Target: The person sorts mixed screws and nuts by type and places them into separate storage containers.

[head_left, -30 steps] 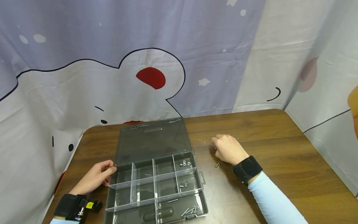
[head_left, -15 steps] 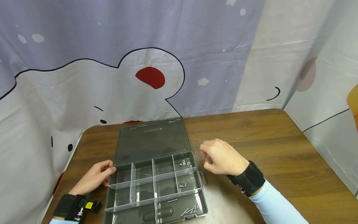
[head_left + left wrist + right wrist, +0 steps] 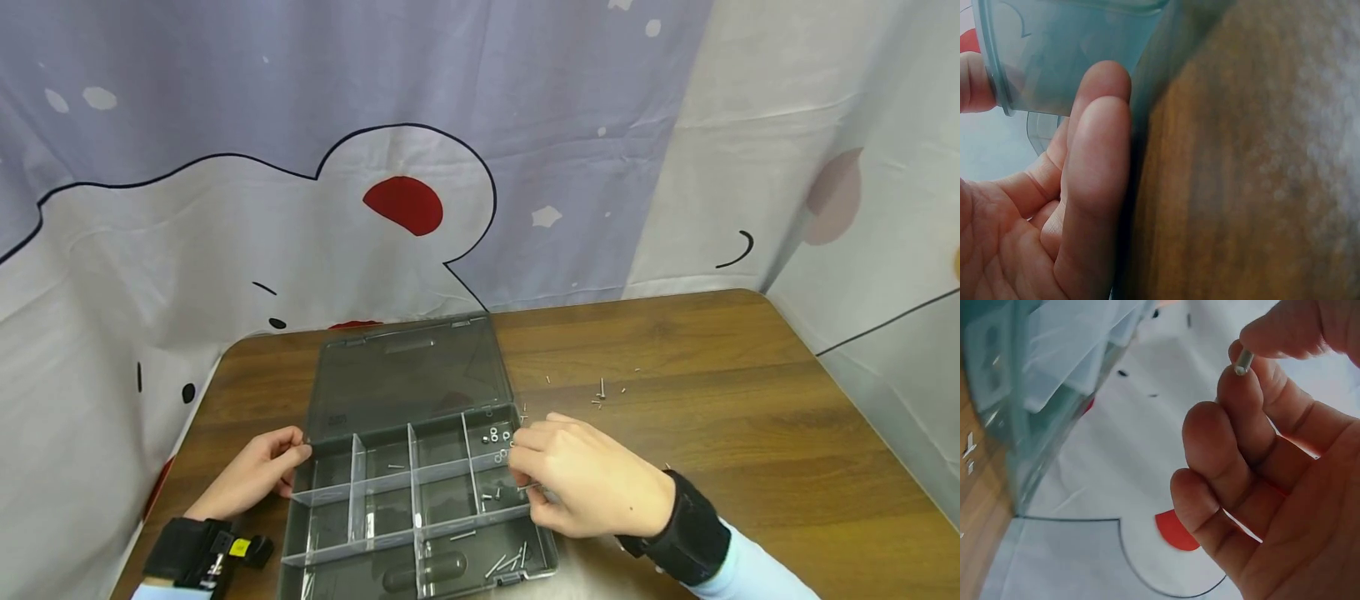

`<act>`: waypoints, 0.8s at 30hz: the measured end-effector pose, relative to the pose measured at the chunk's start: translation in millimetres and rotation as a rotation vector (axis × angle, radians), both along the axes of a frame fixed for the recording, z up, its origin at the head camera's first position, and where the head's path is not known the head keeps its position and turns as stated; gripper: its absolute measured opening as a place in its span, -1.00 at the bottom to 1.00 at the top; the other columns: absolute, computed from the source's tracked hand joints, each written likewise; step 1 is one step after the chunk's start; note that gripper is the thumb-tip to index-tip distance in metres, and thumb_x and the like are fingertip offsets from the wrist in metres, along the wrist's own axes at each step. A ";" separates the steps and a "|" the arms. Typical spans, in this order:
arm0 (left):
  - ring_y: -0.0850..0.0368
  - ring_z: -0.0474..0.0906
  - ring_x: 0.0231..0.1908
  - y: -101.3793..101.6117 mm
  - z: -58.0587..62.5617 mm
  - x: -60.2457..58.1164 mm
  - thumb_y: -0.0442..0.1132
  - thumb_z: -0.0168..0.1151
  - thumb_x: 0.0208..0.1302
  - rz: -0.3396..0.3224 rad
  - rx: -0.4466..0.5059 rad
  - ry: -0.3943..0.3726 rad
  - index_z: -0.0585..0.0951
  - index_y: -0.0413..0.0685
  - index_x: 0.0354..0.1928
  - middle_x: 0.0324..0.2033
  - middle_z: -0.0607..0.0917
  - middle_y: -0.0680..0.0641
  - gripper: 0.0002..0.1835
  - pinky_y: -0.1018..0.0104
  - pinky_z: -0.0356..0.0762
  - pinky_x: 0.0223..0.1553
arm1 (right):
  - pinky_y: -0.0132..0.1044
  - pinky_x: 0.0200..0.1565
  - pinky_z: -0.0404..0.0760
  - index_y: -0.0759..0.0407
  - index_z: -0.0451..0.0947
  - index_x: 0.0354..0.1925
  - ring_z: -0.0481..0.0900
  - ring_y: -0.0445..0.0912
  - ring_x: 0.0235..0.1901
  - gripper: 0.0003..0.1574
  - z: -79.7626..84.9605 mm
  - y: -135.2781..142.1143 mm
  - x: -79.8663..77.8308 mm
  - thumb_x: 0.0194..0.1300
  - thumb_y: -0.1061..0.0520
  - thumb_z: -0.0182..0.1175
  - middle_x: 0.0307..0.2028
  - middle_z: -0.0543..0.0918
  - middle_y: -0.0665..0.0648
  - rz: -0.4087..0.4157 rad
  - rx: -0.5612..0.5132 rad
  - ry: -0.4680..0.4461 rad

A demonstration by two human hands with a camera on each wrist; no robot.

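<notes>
Right-hand [image 3: 588, 483] fingers are closing in a pinch on a slim metal piece [image 3: 1244, 362], its long axis lying crosswise over the divided box's [image 3: 384, 512] right side; the left hand [image 3: 251, 475] is holding the opposite edge.

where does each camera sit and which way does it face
Head: worn on the head, looking forward and down at the box; left hand and right hand show.
Left wrist: on that wrist, facing the box's wall and table; left palm and fingers show.
Right wrist: on that wrist, facing the small metal piece the hand pinches; right palm and fingers show.
Head and right wrist share the right hand, box and printed curtain.
</notes>
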State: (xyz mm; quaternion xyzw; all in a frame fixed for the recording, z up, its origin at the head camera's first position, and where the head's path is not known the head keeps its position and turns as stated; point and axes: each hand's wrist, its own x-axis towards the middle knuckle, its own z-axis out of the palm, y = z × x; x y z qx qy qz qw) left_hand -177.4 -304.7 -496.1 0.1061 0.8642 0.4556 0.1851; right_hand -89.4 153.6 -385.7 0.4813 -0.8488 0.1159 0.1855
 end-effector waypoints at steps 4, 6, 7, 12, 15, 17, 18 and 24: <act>0.18 0.50 -0.55 0.3 0.0 -0.2 -0.12 0.12 0.57 0.006 -0.004 0.001 0.41 -0.22 -0.15 -0.54 0.45 -0.04 -0.73 0.24 0.69 -0.46 | -0.50 -0.30 0.25 -0.09 0.38 -0.49 0.24 -0.31 -0.47 -0.64 5.2 -4.3 10.1 -0.18 0.24 0.34 -0.50 0.30 -0.21 0.047 -0.005 0.004; 0.17 0.51 -0.54 0.1 -0.1 -0.1 -0.12 0.12 0.57 0.007 -0.007 -0.001 0.41 -0.22 -0.15 -0.54 0.45 -0.05 -0.73 0.24 0.69 -0.46 | -0.51 -0.30 0.23 -0.08 0.39 -0.49 0.22 -0.31 -0.47 -0.66 6.7 -6.0 14.1 -0.18 0.25 0.33 -0.50 0.30 -0.20 0.063 -0.013 -0.003; 0.17 0.51 -0.54 0.1 -0.1 -0.1 -0.12 0.12 0.57 0.007 -0.008 -0.002 0.41 -0.22 -0.15 -0.53 0.45 -0.05 -0.73 0.24 0.69 -0.46 | -0.51 -0.29 0.23 -0.08 0.40 -0.48 0.22 -0.31 -0.47 -0.67 7.3 -6.7 15.7 -0.17 0.25 0.32 -0.50 0.31 -0.21 0.069 -0.015 -0.004; 0.17 0.51 -0.54 -0.1 -0.8 -0.7 -0.12 0.12 0.57 0.007 -0.008 -0.002 0.42 -0.22 -0.15 -0.54 0.45 -0.05 -0.73 0.24 0.69 -0.46 | -0.50 -0.27 0.29 -0.06 0.45 -0.45 0.29 -0.30 -0.47 -0.69 9.4 -9.1 20.6 -0.15 0.25 0.33 -0.49 0.35 -0.20 0.100 -0.030 -0.014; 0.17 0.51 -0.54 0.4 -0.4 -0.8 -0.12 0.13 0.57 0.008 -0.010 -0.001 0.43 -0.23 -0.15 -0.54 0.45 -0.05 -0.73 0.25 0.69 -0.46 | -0.50 -0.26 0.30 -0.06 0.45 -0.44 0.29 -0.29 -0.46 -0.69 10.2 -9.6 22.0 -0.13 0.25 0.34 -0.49 0.35 -0.19 0.109 -0.031 -0.015; 0.17 0.51 -0.54 0.9 0.2 -0.5 -0.12 0.13 0.56 0.008 -0.009 0.000 0.43 -0.23 -0.15 -0.54 0.46 -0.05 -0.73 0.24 0.69 -0.46 | -0.49 -0.24 0.32 -0.06 0.47 -0.42 0.31 -0.29 -0.44 -0.71 10.6 -9.9 22.8 -0.07 0.21 0.38 -0.47 0.37 -0.19 0.110 -0.022 -0.011; 0.17 0.51 -0.54 1.1 0.5 -0.3 -0.13 0.13 0.56 0.007 -0.008 0.000 0.43 -0.24 -0.15 -0.54 0.46 -0.05 -0.73 0.24 0.69 -0.46 | -0.48 -0.23 0.34 -0.06 0.50 -0.36 0.34 -0.29 -0.41 -0.73 10.9 -9.9 23.5 -0.01 0.15 0.40 -0.44 0.39 -0.19 0.106 -0.011 -0.011; 0.18 0.51 -0.54 1.6 1.5 0.6 -0.13 0.13 0.56 0.008 -0.013 0.001 0.42 -0.23 -0.16 -0.54 0.45 -0.04 -0.73 0.24 0.69 -0.47 | -0.11 0.32 0.51 0.03 0.29 0.51 0.39 -0.05 0.44 0.10 9.8 -7.9 29.9 0.25 -0.53 0.24 0.45 0.40 0.06 0.057 0.096 -0.112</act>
